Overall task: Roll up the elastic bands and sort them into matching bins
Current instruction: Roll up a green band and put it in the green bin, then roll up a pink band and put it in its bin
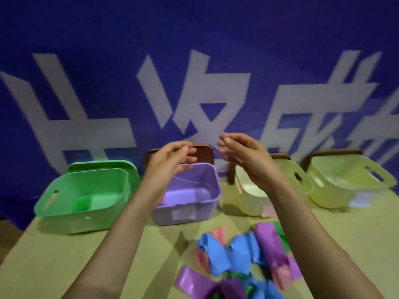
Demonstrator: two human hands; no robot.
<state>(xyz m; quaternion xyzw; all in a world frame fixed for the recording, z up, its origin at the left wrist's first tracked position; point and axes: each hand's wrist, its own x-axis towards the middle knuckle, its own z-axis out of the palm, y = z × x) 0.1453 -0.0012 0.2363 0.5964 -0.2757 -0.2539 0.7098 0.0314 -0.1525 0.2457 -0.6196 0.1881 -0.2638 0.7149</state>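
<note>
Left hand [170, 162], right hand [244, 156]: raised, palms facing, fingers loosely spread, holding nothing. Elastic bands [235, 255]: mixed-colour heap on table [64, 255].

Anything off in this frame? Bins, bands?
The left pale bin and right pale bin look tipped toward the camera; the green bin and purple bin sit flat. A pinkish strip lies inside the purple bin, too blurry to identify.

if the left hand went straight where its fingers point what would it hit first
Probably the right hand: the left hand points its fingers across the gap at it, above the purple bin, though depth is unclear.
</note>
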